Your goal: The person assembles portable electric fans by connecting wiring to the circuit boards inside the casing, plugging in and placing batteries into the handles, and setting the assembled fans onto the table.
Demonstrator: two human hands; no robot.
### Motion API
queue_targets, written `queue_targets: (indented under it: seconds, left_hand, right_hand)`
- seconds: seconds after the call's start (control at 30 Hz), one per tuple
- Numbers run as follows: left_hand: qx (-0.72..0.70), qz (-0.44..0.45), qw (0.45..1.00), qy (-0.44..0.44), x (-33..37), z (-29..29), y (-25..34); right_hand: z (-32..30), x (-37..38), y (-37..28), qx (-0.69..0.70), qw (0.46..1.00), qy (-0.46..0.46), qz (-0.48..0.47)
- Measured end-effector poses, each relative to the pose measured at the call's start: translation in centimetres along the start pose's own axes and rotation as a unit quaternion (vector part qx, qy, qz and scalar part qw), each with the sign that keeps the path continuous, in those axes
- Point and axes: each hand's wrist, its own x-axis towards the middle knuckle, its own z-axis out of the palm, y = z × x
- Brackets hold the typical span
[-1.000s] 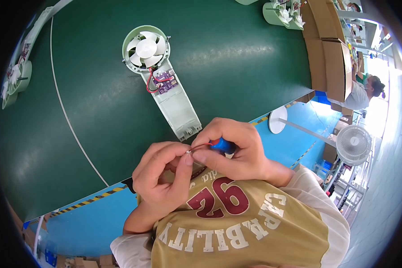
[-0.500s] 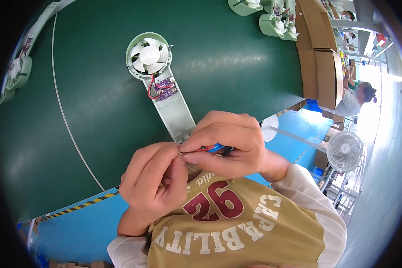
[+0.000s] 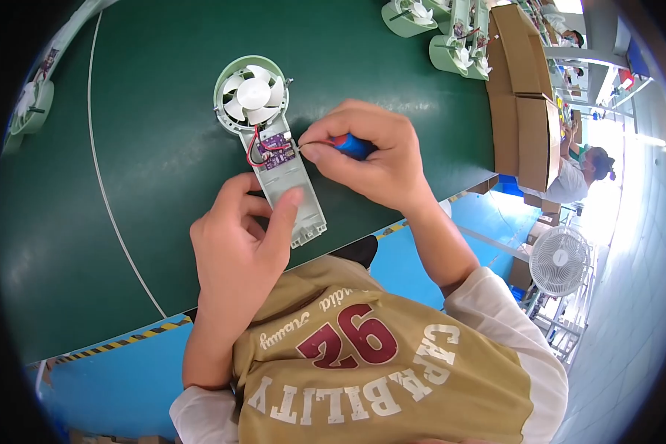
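I see the right hand [image 3: 391,166] pinching a blue battery [image 3: 354,146], its wire's [image 3: 317,141] end hard to make out, the left hand [image 3: 237,240] clasping a partly covered fan handle [image 3: 281,180].

The pale-green fan housing [image 3: 280,177] lies open-faced, its white fan [image 3: 253,94] toward eleven o'clock; the blue, red-ended cylinder [image 3: 355,147] is held at its purple board's [image 3: 277,150] three o'clock.

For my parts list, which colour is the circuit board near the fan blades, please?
The circuit board is purple; the head view shows it best.
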Motion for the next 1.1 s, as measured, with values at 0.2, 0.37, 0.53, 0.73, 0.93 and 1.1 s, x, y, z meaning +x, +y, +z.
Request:
queue_targets:
  seconds: [0.2, 0.37, 0.53, 0.73, 0.93, 1.1]
  left_hand:
    - [-0.011, 0.016, 1.0, 0.004, 0.5, 0.1, 0.1]
    - [-0.004, 0.022, 1.0, 0.015, 0.5, 0.2, -0.3]
    - [-0.011, 0.008, 1.0, 0.011, 0.4, 0.2, -0.1]
    - [-0.011, 0.017, 1.0, 0.017, 0.4, 0.2, -0.3]
    - [-0.01, 0.022, 1.0, 0.02, 0.4, 0.3, -0.4]
    - [-0.004, 0.019, 1.0, 0.004, 0.5, 0.1, 0.0]
  right_hand:
    - [0.3, 0.3, 0.5, -0.036, 0.997, -0.035, -0.061]
    - [0.2, 0.4, 0.5, -0.041, 0.996, -0.045, -0.072]
    - [0.0, 0.5, 0.2, -0.038, 0.996, -0.057, -0.054]
    - [0.1, 0.4, -0.5, -0.037, 0.998, -0.06, -0.004]
    - [0.3, 0.2, -1.2, -0.058, 0.997, -0.044, 0.03]
    - [1.2, -0.4, -0.1, -0.101, 0.991, 0.02, -0.087]
